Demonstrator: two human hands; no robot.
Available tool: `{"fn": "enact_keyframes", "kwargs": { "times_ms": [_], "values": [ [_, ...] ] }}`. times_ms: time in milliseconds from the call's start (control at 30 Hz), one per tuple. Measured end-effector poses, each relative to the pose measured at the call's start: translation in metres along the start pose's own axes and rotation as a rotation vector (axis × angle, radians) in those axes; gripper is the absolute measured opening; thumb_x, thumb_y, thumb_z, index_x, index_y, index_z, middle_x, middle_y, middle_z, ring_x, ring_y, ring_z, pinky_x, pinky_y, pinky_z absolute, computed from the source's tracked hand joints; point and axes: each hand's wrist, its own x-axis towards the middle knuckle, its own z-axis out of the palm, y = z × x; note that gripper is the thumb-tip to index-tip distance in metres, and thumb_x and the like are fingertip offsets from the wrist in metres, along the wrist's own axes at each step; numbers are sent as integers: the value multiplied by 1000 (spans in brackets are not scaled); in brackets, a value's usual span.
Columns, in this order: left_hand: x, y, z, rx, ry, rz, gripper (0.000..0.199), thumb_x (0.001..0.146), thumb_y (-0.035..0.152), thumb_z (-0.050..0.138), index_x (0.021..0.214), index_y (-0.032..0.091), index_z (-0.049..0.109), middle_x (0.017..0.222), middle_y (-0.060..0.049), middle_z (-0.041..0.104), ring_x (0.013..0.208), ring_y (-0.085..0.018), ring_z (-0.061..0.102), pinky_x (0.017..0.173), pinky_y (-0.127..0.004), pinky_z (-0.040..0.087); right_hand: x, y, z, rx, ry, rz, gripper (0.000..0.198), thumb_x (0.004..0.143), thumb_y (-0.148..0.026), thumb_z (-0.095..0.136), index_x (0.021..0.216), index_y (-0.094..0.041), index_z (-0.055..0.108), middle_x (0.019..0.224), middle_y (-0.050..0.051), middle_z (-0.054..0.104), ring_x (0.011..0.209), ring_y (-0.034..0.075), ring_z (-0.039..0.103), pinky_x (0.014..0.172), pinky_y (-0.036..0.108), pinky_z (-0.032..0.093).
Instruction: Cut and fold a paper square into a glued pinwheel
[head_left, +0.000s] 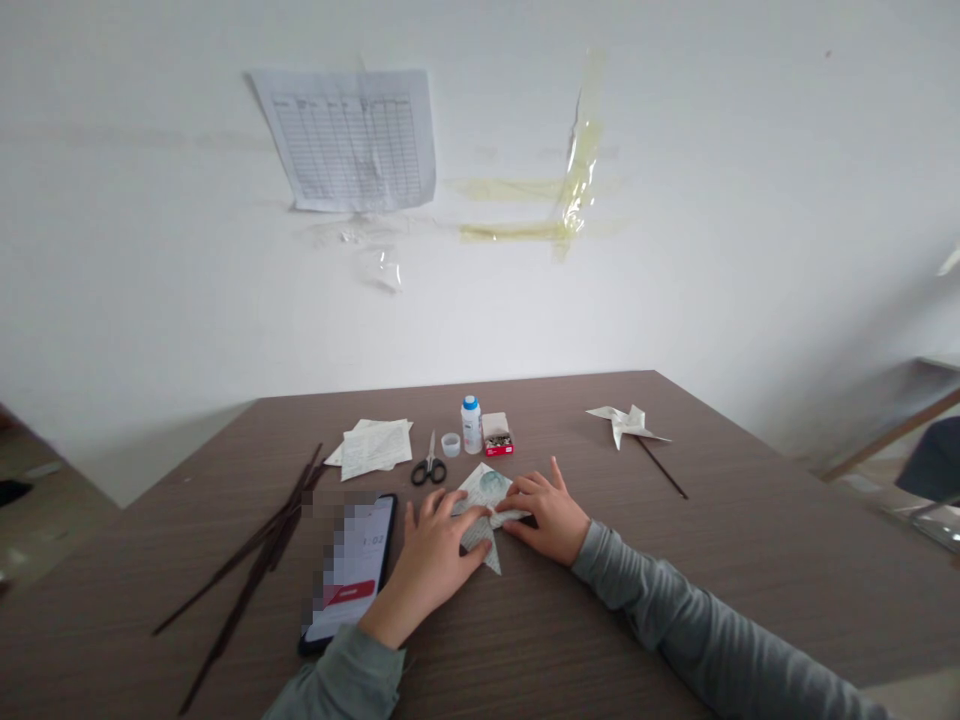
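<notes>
A printed paper pinwheel [487, 484], partly folded, lies on the table in front of me, with a blue-green round print on its upper part and one pointed flap toward me. My left hand [435, 550] grips its left side, fingers spread over the paper and thumb on the near flap. From the right, my right hand [551, 515] pinches a folded corner near the middle, its thumb low and one finger raised. Fingers from both hands meet near the centre and hide part of the folds.
Beyond the paper stand scissors [429, 468], a small cup [450, 444], a blue-capped bottle [471, 428] and a red box of small metal pieces [498, 440]. Paper sheets [375, 446], dark sticks [262, 545] and a phone [352, 575] lie left; a pinwheel on a stick [628, 422] lies right.
</notes>
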Motion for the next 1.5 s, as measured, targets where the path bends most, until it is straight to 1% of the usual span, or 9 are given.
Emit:
{"fn": "enact_keyframes", "kwargs": {
  "times_ms": [133, 333, 467, 633, 867, 1067, 1233, 1367, 1500],
  "values": [
    [0, 0, 0, 2, -5, -7, 54, 111, 34, 91, 164, 45, 92, 184, -9, 81, 183, -51, 60, 154, -89, 42, 1, 3, 1, 15, 10, -2, 34, 105, -26, 95, 134, -43, 102, 137, 7, 98, 145, 43, 85, 156, 95, 24],
    [1, -2, 0, -7, 17, 6, 45, 108, 37, 96, 151, 50, 99, 180, -8, 83, 178, -54, 62, 152, -89, 45, 0, 3, 5, -4, 2, -6, 36, 108, -27, 93, 137, -45, 103, 140, 8, 96, 149, 44, 83, 157, 96, 21],
    [2, -3, -2, 5, 3, -5, 46, 108, 39, 96, 151, 53, 99, 181, -6, 82, 180, -54, 60, 153, -88, 44, 0, 0, 2, -15, -16, 0, 35, 109, -29, 93, 139, -44, 103, 142, 8, 95, 149, 44, 82, 156, 99, 20],
    [1, -1, -2, 8, -2, -11, 47, 109, 38, 94, 154, 51, 98, 184, -7, 81, 182, -54, 60, 154, -91, 41, 0, -3, -5, 6, -41, 6, 35, 111, -28, 93, 142, -41, 102, 145, 10, 95, 153, 43, 81, 156, 100, 16],
    [0, -4, 2, -11, 35, 13, 47, 107, 36, 94, 152, 49, 98, 179, -9, 84, 177, -54, 64, 151, -90, 46, -3, -5, -13, 27, -22, -6, 32, 110, -28, 94, 134, -47, 103, 137, 5, 97, 148, 42, 83, 156, 95, 27],
    [2, -4, 2, -11, 27, 20, 44, 107, 38, 94, 149, 50, 100, 180, -9, 83, 177, -56, 63, 152, -93, 41, -2, -12, -17, -4, -66, 20, 35, 112, -29, 95, 140, -48, 103, 146, 6, 95, 154, 44, 82, 157, 97, 22],
    [2, -2, -3, 11, -8, 27, 49, 111, 32, 90, 157, 49, 97, 185, -10, 81, 184, -56, 57, 152, -98, 36, -3, -17, -26, -43, -113, -1, 35, 117, -30, 92, 148, -42, 101, 154, 11, 94, 159, 44, 80, 156, 99, 18],
    [1, 1, -5, 30, -31, 4, 51, 110, 32, 94, 158, 51, 96, 188, -8, 79, 187, -56, 56, 154, -96, 35, -1, -10, -19, -37, -95, -7, 32, 118, -32, 91, 146, -45, 102, 151, 10, 94, 156, 42, 79, 154, 101, 22],
    [-1, 5, -7, 37, -49, -6, 50, 115, 32, 89, 162, 47, 94, 192, -9, 76, 190, -55, 52, 155, -96, 34, 1, 2, -2, -50, -59, -18, 32, 117, -35, 91, 145, -45, 102, 144, 9, 94, 151, 42, 80, 154, 99, 27]
  ]
}}
